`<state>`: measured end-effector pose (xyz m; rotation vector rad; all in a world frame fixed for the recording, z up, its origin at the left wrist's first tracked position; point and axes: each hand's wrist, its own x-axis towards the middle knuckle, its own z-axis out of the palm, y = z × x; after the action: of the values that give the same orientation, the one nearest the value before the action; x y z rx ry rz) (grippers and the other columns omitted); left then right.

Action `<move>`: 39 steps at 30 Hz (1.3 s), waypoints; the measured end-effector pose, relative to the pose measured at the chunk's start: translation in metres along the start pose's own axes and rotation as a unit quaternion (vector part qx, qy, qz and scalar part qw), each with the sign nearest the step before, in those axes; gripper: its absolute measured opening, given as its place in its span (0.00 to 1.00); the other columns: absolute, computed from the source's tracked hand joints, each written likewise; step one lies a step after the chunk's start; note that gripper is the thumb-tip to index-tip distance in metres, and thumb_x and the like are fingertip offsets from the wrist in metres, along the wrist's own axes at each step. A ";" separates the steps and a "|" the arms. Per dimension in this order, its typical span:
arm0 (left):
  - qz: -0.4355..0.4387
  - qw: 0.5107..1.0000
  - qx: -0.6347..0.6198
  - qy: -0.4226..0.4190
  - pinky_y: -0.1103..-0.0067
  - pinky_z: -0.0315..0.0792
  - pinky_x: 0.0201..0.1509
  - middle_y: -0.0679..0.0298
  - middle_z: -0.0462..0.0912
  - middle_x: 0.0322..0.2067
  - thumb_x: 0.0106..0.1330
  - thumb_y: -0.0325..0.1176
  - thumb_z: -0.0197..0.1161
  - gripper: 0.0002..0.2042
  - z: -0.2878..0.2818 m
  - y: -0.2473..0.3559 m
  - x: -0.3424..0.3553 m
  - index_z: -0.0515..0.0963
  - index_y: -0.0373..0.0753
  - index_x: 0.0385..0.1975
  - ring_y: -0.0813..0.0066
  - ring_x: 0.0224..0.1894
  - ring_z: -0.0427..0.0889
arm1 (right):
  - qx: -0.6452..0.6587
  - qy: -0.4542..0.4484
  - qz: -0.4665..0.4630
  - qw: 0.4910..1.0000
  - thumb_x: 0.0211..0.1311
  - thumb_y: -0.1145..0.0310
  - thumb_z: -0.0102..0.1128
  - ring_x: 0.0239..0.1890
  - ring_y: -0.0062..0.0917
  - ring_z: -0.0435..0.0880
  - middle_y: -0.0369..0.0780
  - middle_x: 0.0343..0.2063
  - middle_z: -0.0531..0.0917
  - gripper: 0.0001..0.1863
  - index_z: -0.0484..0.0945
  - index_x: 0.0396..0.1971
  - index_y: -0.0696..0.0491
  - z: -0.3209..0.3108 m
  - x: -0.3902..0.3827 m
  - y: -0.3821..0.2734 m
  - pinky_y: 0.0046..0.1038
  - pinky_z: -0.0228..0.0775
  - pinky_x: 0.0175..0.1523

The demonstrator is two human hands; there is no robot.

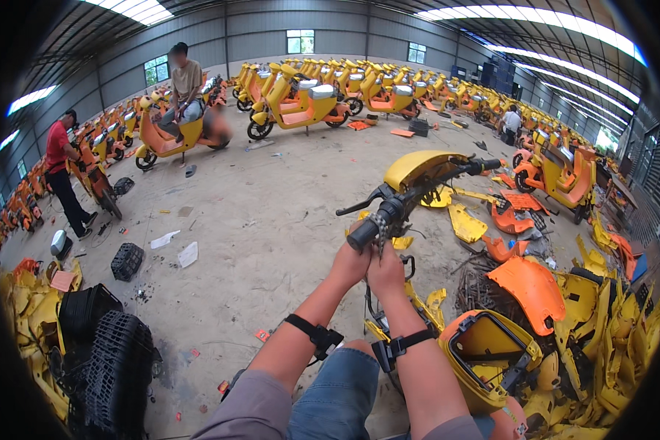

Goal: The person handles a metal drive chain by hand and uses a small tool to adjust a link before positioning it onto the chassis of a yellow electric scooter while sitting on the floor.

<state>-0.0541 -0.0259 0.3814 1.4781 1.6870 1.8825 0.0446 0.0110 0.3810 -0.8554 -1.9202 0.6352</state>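
Toward two o'clock, one handlebar (393, 208), with left hand (350, 264) and right hand (386, 271) together beneath its near end; cannot tell whether gripping. Near half past four, one open yellow tub (471, 385), contents unclear. At eight, one black mesh basket (114, 378); near nine, one smaller crate (128, 262), two white sheets (188, 254).

The scene is viewed through one head-worn fisheye camera, pitched downward and forward. The left hand (351, 262) and right hand (386, 271) are framed at close range, just right of centre, with the forearms (312, 304) seen from above. Beyond, the floor (227, 220), far wall (337, 42) and roof (59, 45) are taken in, with straight lines bent toward the dark rim.
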 end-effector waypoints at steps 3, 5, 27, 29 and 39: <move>-0.002 0.999 0.028 0.023 0.64 0.63 0.67 0.50 0.60 0.65 0.60 0.30 0.64 0.45 -0.018 -0.012 -0.013 0.39 0.40 0.73 0.59 0.66 0.65 | 0.022 -0.057 0.052 0.997 0.70 0.59 0.49 0.40 0.54 0.82 0.54 0.34 0.84 0.14 0.74 0.44 0.53 0.008 -0.019 0.003 0.52 0.71 0.42; -0.022 0.999 -0.039 0.017 0.63 0.64 0.67 0.51 0.59 0.66 0.59 0.30 0.65 0.47 -0.019 -0.008 -0.017 0.37 0.39 0.73 0.61 0.66 0.65 | 0.106 -0.007 0.046 0.993 0.70 0.59 0.49 0.38 0.54 0.82 0.54 0.33 0.84 0.15 0.76 0.42 0.55 0.011 -0.019 0.005 0.50 0.71 0.41; 0.041 0.976 -0.019 0.211 0.75 0.74 0.42 0.58 0.82 0.33 0.72 0.47 0.59 0.17 -0.040 0.015 0.032 0.77 0.37 0.44 0.71 0.35 0.78 | 0.044 -0.052 0.025 0.997 0.68 0.64 0.53 0.36 0.54 0.82 0.55 0.30 0.83 0.16 0.76 0.49 0.58 -0.011 -0.035 -0.022 0.49 0.72 0.40; 0.038 0.980 -0.032 0.194 0.76 0.73 0.43 0.60 0.81 0.34 0.72 0.46 0.58 0.17 -0.040 0.012 0.031 0.77 0.37 0.44 0.74 0.36 0.77 | 0.037 -0.032 0.014 0.999 0.68 0.65 0.52 0.35 0.54 0.82 0.55 0.30 0.83 0.15 0.76 0.49 0.57 -0.007 -0.039 -0.017 0.49 0.72 0.40; 0.022 0.982 -0.058 0.178 0.78 0.72 0.45 0.62 0.80 0.36 0.73 0.44 0.57 0.15 -0.041 0.012 0.030 0.77 0.37 0.44 0.76 0.37 0.76 | 0.056 -0.031 0.008 0.998 0.67 0.66 0.52 0.35 0.53 0.82 0.53 0.29 0.83 0.14 0.76 0.46 0.58 -0.006 -0.040 -0.021 0.47 0.72 0.40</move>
<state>-0.0950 -0.0341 0.4134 1.1994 1.6576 2.3384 0.0578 -0.0326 0.3773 -0.7901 -1.9142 0.7794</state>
